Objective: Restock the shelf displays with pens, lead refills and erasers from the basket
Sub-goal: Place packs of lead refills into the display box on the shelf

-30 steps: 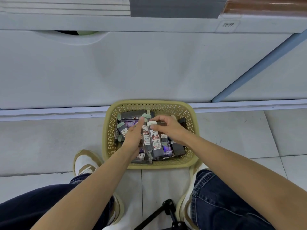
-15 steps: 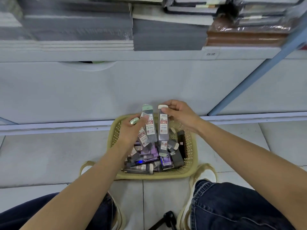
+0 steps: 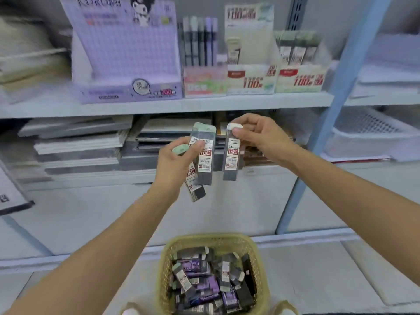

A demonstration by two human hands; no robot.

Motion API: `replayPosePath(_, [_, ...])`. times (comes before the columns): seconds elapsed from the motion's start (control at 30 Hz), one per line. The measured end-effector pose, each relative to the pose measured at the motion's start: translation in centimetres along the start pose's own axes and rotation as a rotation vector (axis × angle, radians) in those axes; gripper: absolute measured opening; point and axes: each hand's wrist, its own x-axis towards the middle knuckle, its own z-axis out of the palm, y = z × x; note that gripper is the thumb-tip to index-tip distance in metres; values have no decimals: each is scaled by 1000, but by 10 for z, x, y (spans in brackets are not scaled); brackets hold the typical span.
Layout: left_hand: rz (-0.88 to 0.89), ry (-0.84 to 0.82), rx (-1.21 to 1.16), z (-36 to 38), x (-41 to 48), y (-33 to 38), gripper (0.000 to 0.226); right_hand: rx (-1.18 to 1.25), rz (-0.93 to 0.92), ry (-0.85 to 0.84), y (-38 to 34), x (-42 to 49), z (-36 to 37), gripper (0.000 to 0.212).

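Grey lead-refill cases (image 3: 205,160) stand upright below the shelf's (image 3: 159,105) front edge, several gripped in the left hand (image 3: 176,164) and one pinched at its white cap (image 3: 235,126) by the right hand (image 3: 261,137), which is nearer the matching display boxes (image 3: 251,80) above.

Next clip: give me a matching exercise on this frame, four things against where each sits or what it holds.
1 left hand; 2 right hand; 3 basket; 4 purple display box.
a on the shelf; b on the floor; c pinches one white-capped case; d grips several green-capped cases.
Pairs: 1-d, 2-c, 3-b, 4-a.
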Motion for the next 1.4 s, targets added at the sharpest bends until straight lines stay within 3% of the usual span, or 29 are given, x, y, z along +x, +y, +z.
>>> replayPosePath(0.07, [14, 2, -33, 3, 8, 32, 9, 21, -88, 77, -34, 5, -13, 14])
replayPosePath(0.23, [78, -44, -36, 10, 26, 93, 42, -31, -282, 308, -107, 23, -51, 9])
replayPosePath(0.43, [68, -28, -72, 17, 55, 127, 48, -166, -428, 531, -148, 65, -88, 20])
replayPosePath(0.7, [59, -29, -57, 19, 79, 122, 62, -437, -371, 429, -121, 120, -78, 7])
replayPosePath(0.93, [45, -24, -56, 15, 95, 111, 66, -578, -345, 396, -97, 145, -74, 10])
replayPosePath(1.03, [56, -24, -47, 16, 95, 110, 55, -584, -317, 361, -94, 150, -70, 16])
replayPosePath(1.17, [50, -25, -54, 16, 92, 108, 39, -791, -240, 363, -91, 152, -66, 21])
replayPosePath(1.3, [59, -15, -65, 18, 87, 107, 26, -684, -364, 483, -103, 133, -55, 22])
replayPosePath(1.4, [82, -39, -70, 22, 83, 107, 17, -424, -354, 255, -112, 105, -35, 29])
